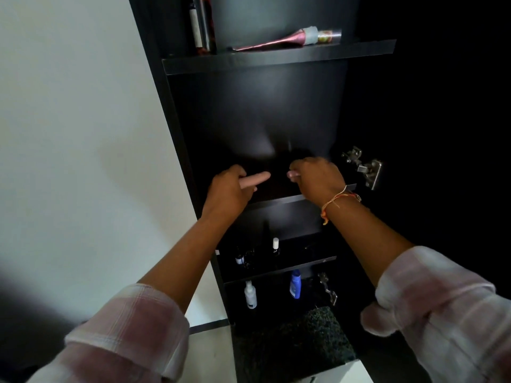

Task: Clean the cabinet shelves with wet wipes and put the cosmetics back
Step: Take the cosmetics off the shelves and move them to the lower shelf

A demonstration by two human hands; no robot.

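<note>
The dark cabinet stands open in front of me. Both hands reach over its middle shelf (279, 200), which looks bare. My left hand (226, 190) is closed around a pale pink cosmetic stick (258, 178) that points right toward the other hand. My right hand (318, 178), with a thread bracelet at the wrist, has its fingers curled shut a short gap from the stick's tip. A pale spot at its fingertips is too blurred to identify. No wet wipe shows.
The top shelf (359, 48) carries a pink tube (276, 41) lying flat and upright bottles (199, 23). Lower shelves hold a white-capped nail polish (275, 244), a white bottle (250, 295) and a blue bottle (295, 284). A metal hinge (365, 167) sits at right, a white wall at left.
</note>
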